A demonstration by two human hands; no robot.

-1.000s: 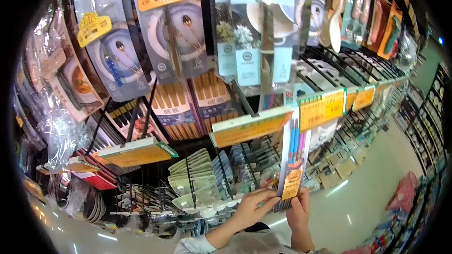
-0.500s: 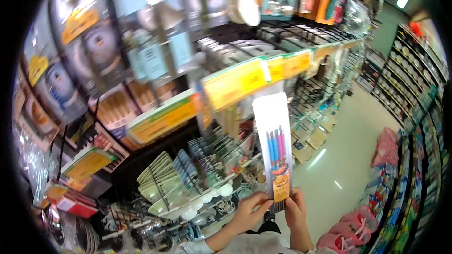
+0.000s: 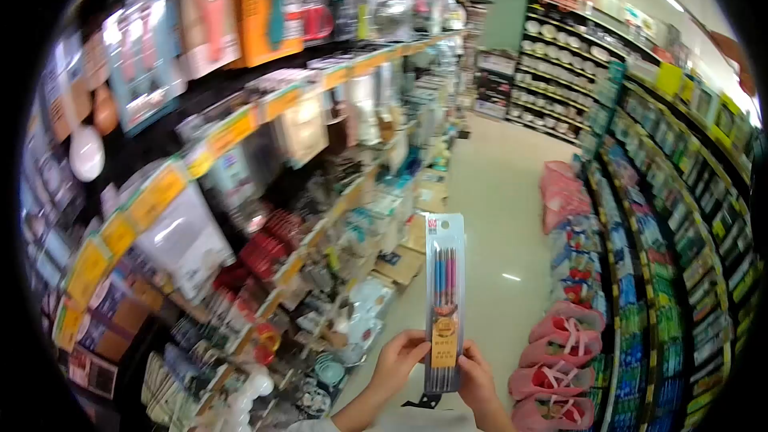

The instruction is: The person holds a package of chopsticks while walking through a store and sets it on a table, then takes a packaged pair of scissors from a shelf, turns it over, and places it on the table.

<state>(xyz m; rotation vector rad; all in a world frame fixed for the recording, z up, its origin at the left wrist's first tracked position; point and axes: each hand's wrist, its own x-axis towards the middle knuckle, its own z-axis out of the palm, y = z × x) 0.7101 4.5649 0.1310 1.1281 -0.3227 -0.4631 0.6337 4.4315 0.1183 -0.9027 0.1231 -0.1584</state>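
A slim upright pack of chopsticks (image 3: 444, 300) is held before me in the aisle, its hang-hole end uppermost. Blue and pink sticks show through its clear front, above a yellow-orange label. My left hand (image 3: 398, 362) pinches the lower left edge with thumb and fingers. On the opposite edge, my right hand (image 3: 475, 374) is closed about the lower right side, its thumb at the front. Parts of the fingers are hidden behind the pack.
Racks of hanging kitchen utensils with a yellow price strip (image 3: 228, 134) line the left. Pink bags (image 3: 552, 384) stand along the right shelves (image 3: 680, 216). The pale floor (image 3: 500, 192) leads to a rack of bowls (image 3: 560, 56) at the far end.
My view has swung right, from the utensil rack toward the aisle. Both hands still hold the pack, now lower in view and more upright, with less glare on it.
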